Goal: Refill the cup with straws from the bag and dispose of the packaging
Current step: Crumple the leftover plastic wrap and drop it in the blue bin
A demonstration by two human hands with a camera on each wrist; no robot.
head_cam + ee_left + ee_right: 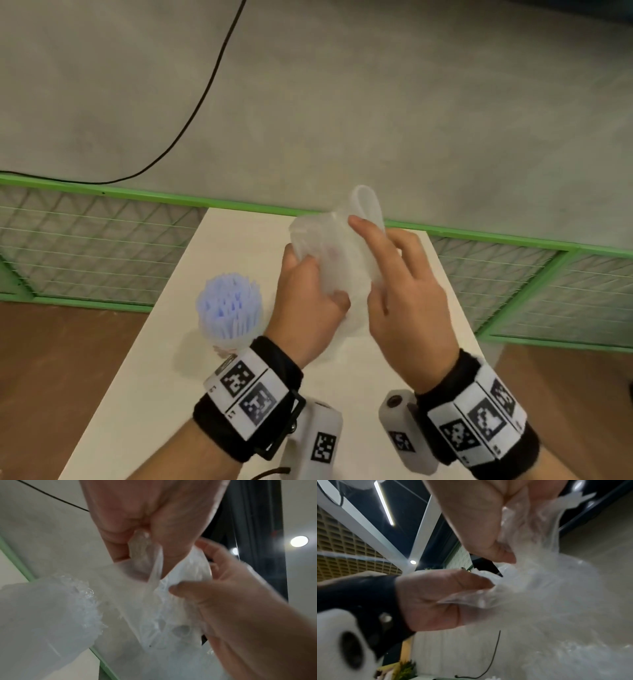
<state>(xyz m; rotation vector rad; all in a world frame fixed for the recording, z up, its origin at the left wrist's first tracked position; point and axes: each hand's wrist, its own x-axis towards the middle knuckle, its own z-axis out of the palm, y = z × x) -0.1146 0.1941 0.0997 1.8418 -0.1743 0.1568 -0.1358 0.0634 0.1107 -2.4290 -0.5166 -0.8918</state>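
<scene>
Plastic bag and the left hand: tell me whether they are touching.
Touching. In the head view the left hand grips the crumpled plastic bag, and the left wrist view shows plastic pinched between its fingers.

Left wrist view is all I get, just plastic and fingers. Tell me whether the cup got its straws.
Observer: Yes. The head view shows the cup packed with straws, upright on the table.
Operator: Say where the bag is.
Observer: The bag is off the table, crumpled between the left hand and the right hand.
Operator: Name anything behind it.
Observer: A green fence, with a black cable running down the wall.
</scene>
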